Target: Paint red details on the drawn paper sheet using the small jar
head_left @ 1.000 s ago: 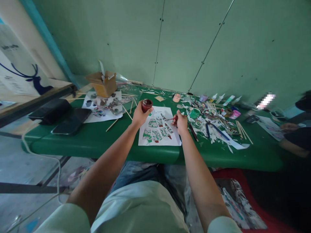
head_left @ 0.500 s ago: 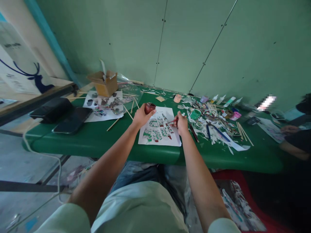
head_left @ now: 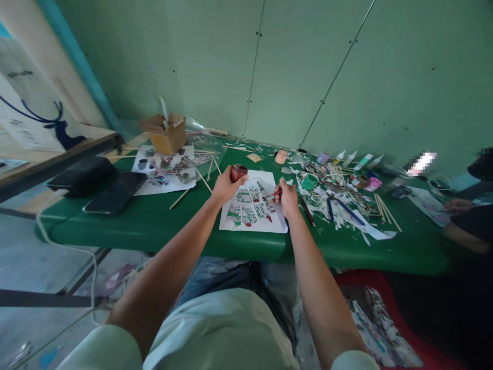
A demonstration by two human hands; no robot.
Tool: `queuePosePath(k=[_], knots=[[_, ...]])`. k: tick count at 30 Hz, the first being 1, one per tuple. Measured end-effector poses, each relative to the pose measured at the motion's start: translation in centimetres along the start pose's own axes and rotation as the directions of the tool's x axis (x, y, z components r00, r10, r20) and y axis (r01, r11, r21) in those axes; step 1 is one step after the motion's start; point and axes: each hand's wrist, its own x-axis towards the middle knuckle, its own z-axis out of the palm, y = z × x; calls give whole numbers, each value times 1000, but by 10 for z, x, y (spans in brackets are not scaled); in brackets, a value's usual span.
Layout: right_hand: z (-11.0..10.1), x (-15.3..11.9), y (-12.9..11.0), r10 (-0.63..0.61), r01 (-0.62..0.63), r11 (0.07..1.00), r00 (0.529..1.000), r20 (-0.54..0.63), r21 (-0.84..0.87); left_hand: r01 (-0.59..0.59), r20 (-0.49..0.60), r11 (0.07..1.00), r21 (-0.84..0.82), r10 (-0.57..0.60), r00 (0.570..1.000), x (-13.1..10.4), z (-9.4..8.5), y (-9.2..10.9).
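Note:
My left hand (head_left: 225, 186) is wrapped round a small dark red paint jar (head_left: 239, 172), held upright at the top left of a white sheet (head_left: 252, 227). On that sheet lie several cut-out pieces (head_left: 244, 208) with green, white and red paint on them. My right hand (head_left: 288, 198) grips a thin red paintbrush (head_left: 278, 192), its tip pointing left over the sheet's upper right pieces. Whether the tip touches a piece is too small to tell.
Paper scraps, a green paint jar (head_left: 309, 181), blue-handled pliers (head_left: 348, 210) and wooden sticks (head_left: 387, 211) lie to the right. A cardboard box (head_left: 169, 139), a second painted sheet (head_left: 148, 187) and a phone (head_left: 115, 192) are left. Another person's hand (head_left: 458, 205) is far right.
Almost nothing differs. The brush tip appears slightly shifted over the pieces, with my right hand nearly in place; my left hand keeps the jar where it was.

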Motion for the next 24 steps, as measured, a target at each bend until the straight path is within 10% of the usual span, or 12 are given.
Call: queuePosePath(k=[13,24], knots=[[17,13,-20,-234,254,952,964,129,-173,-12,23,998,61,11,1000,0,2,-4],[4,-21,-14,-81,82,996,997,5,-19,-75,14,989,125,74,997,-1,1,2]])
